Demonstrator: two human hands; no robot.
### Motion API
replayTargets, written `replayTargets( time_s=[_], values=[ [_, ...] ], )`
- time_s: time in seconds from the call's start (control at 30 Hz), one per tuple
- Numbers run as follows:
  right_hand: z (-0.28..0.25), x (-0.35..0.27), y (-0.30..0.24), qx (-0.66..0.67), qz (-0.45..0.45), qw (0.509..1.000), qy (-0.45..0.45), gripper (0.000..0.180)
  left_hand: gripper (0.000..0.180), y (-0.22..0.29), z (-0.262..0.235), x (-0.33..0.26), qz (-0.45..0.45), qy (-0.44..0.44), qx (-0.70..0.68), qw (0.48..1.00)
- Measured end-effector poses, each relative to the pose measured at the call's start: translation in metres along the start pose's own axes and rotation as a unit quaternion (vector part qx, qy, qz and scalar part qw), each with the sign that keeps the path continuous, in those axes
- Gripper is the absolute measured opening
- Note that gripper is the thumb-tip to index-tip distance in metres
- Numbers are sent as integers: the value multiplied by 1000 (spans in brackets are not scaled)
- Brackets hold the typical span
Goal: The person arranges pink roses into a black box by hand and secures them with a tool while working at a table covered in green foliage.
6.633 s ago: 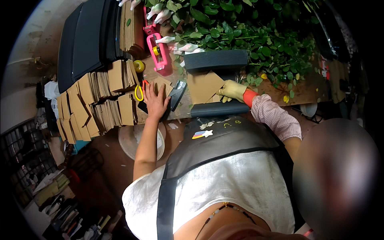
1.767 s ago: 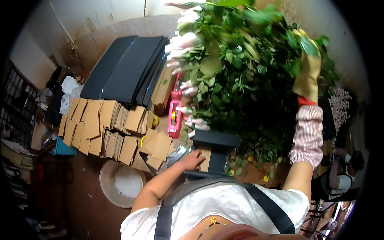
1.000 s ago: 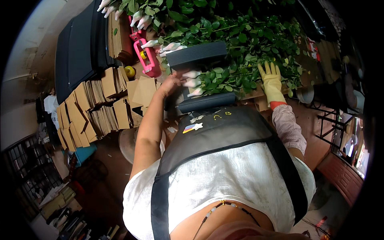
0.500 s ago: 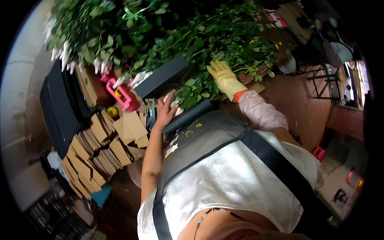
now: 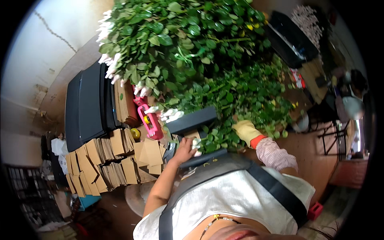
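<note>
Just changed: right hand (image 5: pixel 246 132), gloved, was spread flat over the stems a second ago; now bent down into the leaves. Left hand (image 5: pixel 185 151) remains at the flower heads (image 5: pixel 196 143).
Meaning for the work: bunch looks laid in, seemingly at the lining-up stage; heads one end, stems the other.
Flowers: lower bunch (image 5: pixel 214 140) lies in the folded dark sheet (image 5: pixel 193 121), between its raised walls; heads toward 9 o'clock, stems running out toward 3 o'clock.
Left fingers: bent, touching the pale heads; grasping or only pressing, cannot tell.
Right fingers: tips hidden in leaves at 3 o'clock of the sheet; cannot tell if clenched on stems.
Cardboard: small piece (image 5: pixel 193 135) shows inside the sheet, by the upper wall.
Around, 9 o'clock of the sheet: stapler (image 5: pixel 170 150) just beside, loose cards (image 5: pixel 152 152) next, card stacks (image 5: pixel 90 158) farther out.
Around, 10 o'clock: pink tape dispenser (image 5: pixel 155 132); beyond it, dark sheet pile (image 5: pixel 94 106).
Around, 2 o'clock: co-worker (image 5: pixel 356 82), well apart, blurred.
In the way: big leafy heap (image 5: pixel 168 40) at 12 o'clock crowds the bench (image 5: pixel 291 93) up to the upper wall; left hand covers part of the heads; apron (image 5: pixel 216 170) close to the lower wall at 6 o'clock.
</note>
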State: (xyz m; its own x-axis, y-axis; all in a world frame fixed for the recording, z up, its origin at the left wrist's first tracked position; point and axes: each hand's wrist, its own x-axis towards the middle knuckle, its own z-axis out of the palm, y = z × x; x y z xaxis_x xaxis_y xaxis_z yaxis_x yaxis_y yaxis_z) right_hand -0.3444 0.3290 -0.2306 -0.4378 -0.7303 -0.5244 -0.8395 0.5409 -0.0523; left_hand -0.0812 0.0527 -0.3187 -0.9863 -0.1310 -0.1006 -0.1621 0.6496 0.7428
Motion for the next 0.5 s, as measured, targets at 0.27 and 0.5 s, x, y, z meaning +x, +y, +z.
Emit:
replayTargets(
  time_s=[0.27, 0.5],
  values=[
    [-295, 80, -34, 125, -211, 830, 500, 30, 37, 17, -9, 8, -25, 107, 10, 994],
    [-438, 220, -22, -127, 163, 819, 536, 63, 23, 26, 0, 11, 30, 186, 0, 982]
  ],
)
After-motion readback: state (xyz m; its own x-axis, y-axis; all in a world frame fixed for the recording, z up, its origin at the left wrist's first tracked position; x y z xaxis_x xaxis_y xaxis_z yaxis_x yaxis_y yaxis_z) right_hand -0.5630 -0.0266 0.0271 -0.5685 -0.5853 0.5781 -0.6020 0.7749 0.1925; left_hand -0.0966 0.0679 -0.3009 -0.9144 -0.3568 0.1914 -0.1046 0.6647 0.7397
